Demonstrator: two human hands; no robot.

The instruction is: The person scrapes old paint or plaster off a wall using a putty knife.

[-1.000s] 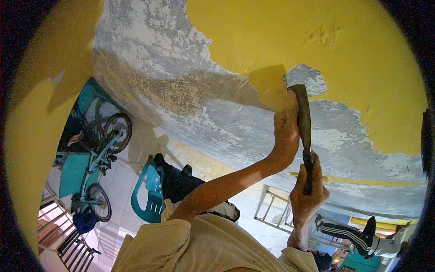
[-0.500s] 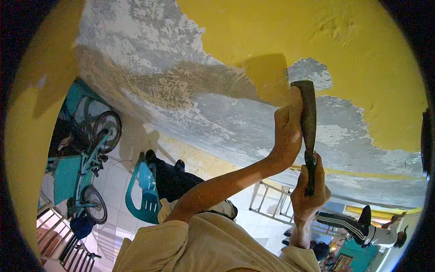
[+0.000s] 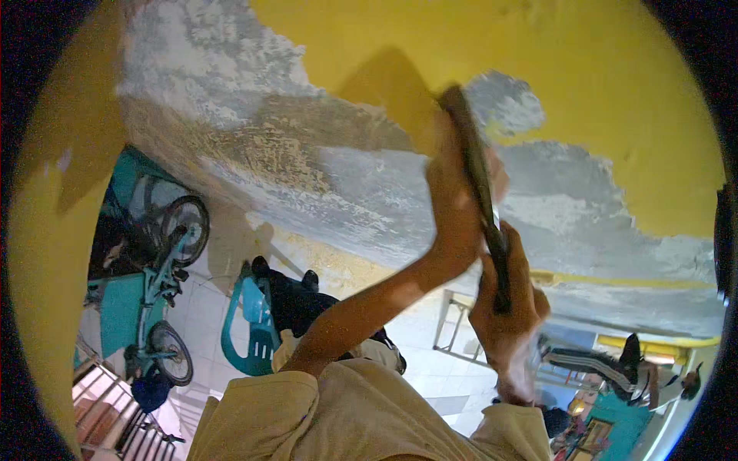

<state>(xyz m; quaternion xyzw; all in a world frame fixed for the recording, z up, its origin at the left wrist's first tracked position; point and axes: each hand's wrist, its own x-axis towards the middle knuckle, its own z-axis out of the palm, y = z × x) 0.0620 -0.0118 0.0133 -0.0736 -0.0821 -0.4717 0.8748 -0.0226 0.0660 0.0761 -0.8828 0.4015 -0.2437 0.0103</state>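
Note:
A scraper (image 3: 472, 146) with a long dark blade and a black handle leans against the wall, its tip up and to the left. My right hand (image 3: 516, 319) is wrapped round its handle. Higher up, my left hand (image 3: 452, 196) grips the blade, with fingertips showing past its right edge; motion blurs it. By the blade's tip, yellow paint (image 3: 615, 100) borders a small bare patch (image 3: 503, 104). Below spreads a larger grey-white stripped area (image 3: 369, 184) with a ragged paint edge.
Below to the left are a teal plastic chair (image 3: 247, 338), a light-blue bicycle (image 3: 154, 296) and a railing (image 3: 115, 407). A metal frame (image 3: 453, 330) stands on the white tiled floor (image 3: 211, 326). Another person (image 3: 607, 365) is at the lower right.
Both hands and the scraper have moved left, and the blade's tip has gone up. The scraper now tilts further to the left. My grip on it stays.

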